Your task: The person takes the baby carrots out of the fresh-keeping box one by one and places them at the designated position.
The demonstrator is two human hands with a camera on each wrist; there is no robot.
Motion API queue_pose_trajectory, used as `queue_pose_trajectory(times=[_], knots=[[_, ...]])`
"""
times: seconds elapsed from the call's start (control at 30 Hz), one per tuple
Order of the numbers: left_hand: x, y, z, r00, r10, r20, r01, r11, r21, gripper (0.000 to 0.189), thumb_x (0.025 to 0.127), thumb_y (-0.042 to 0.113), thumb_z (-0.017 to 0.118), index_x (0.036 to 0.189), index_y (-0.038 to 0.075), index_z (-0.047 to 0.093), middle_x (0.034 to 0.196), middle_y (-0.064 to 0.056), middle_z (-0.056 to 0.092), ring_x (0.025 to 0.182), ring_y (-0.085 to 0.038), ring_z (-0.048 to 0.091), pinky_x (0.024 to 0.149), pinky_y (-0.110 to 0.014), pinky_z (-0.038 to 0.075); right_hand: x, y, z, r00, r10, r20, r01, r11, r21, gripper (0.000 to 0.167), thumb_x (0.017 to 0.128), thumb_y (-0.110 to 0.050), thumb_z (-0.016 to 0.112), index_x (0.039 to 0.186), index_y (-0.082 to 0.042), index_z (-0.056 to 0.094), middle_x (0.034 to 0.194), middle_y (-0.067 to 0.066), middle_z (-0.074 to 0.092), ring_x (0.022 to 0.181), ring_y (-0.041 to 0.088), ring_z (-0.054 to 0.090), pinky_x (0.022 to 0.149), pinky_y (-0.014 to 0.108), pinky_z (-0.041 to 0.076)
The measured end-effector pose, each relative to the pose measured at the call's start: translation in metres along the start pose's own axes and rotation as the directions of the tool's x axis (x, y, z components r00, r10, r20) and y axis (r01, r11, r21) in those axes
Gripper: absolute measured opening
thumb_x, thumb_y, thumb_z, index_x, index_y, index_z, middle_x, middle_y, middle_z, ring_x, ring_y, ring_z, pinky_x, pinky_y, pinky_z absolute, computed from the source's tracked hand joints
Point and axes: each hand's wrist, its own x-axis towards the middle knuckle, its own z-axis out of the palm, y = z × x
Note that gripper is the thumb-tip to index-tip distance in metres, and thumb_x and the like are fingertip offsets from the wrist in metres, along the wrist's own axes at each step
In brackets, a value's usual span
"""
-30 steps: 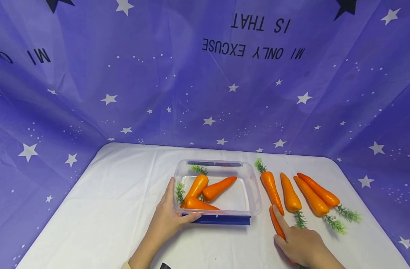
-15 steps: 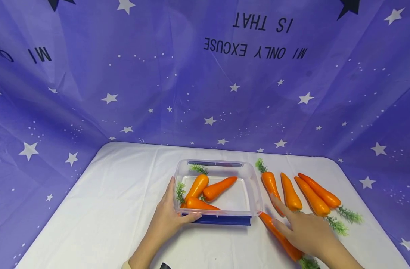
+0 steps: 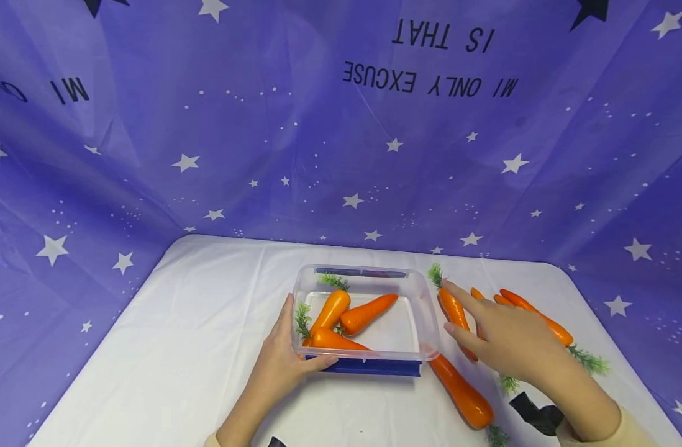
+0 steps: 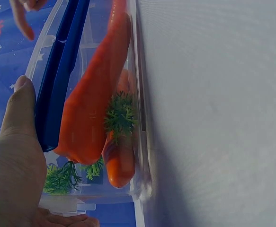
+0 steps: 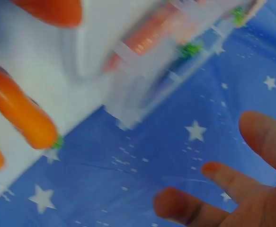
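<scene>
A clear plastic box [image 3: 425,323] with blue latches stands mid-table and holds three orange toy carrots [image 3: 366,312]. My left hand [image 3: 279,360] grips its near left corner, thumb on the front rim; the left wrist view shows the carrots [image 4: 93,109] through the wall. My right hand [image 3: 500,335] hovers open, fingers spread, over the row of carrots [image 3: 455,313] right of the box, holding nothing. One carrot [image 3: 461,391] lies near the box's front right corner.
The table [image 3: 179,347] wears a white cloth. A purple star-printed backdrop [image 3: 318,136] closes in the back and both sides. More carrots [image 3: 542,320] lie toward the right edge. A black wrist strap [image 3: 536,413] shows on my right arm.
My right hand let go of the near carrot, which now lies angled by the box corner, and moved up and away over the row of carrots. The left hand stayed on the box.
</scene>
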Motion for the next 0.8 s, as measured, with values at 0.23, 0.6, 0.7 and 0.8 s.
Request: queue_pose_trajectory(times=[0.23, 0.6, 0.7, 0.8], knots=[[0.000, 0.001, 0.000, 1.000, 0.003, -0.002, -0.003, 1.000, 0.013, 0.139, 0.058, 0.074, 0.081, 0.161, 0.020, 0.005, 0.166, -0.011, 0.020, 0.148, -0.035, 0.030, 0.116, -0.057, 0.033, 0.017, -0.007, -0.023, 0.996, -0.090, -0.024, 0.088, 0.994, -0.070, 0.075, 0.092, -0.067, 0.052, 0.156, -0.036, 0.030, 0.110, 0.001, 0.068, 0.089, 0.023, 0.064, 0.066, 0.048, 0.057], [0.000, 0.001, 0.000, 1.000, 0.004, 0.000, -0.004, 1.000, -0.001, 0.140, 0.057, 0.076, 0.080, 0.161, 0.022, 0.004, 0.166, -0.010, 0.020, 0.149, -0.034, 0.030, 0.117, -0.057, 0.032, 0.077, -0.025, 0.010, 0.950, -0.307, -0.064, 0.302, 0.950, -0.075, 0.074, 0.091, -0.058, 0.062, 0.155, -0.039, 0.030, 0.130, 0.004, 0.062, 0.117, 0.032, 0.056, 0.097, 0.056, 0.050], [0.000, 0.000, -0.001, 1.000, 0.005, -0.002, -0.005, 1.000, 0.003, 0.140, 0.057, 0.077, 0.079, 0.161, 0.021, 0.004, 0.166, -0.010, 0.021, 0.149, -0.034, 0.030, 0.117, -0.056, 0.032, 0.092, -0.032, 0.020, 0.931, -0.363, -0.043, 0.362, 0.932, -0.032, 0.076, 0.090, -0.055, 0.065, 0.155, -0.041, 0.028, 0.135, 0.003, 0.060, 0.119, 0.032, 0.057, 0.099, 0.057, 0.049], [0.000, 0.000, 0.000, 1.000, 0.008, -0.005, -0.008, 1.000, 0.008, 0.141, 0.056, 0.078, 0.079, 0.161, 0.019, 0.005, 0.165, -0.011, 0.022, 0.148, -0.034, 0.031, 0.117, -0.056, 0.033, 0.103, -0.038, 0.031, 0.910, -0.415, -0.011, 0.415, 0.910, -0.003, 0.077, 0.090, -0.051, 0.067, 0.156, -0.041, 0.027, 0.140, 0.004, 0.058, 0.122, 0.033, 0.057, 0.101, 0.059, 0.048]])
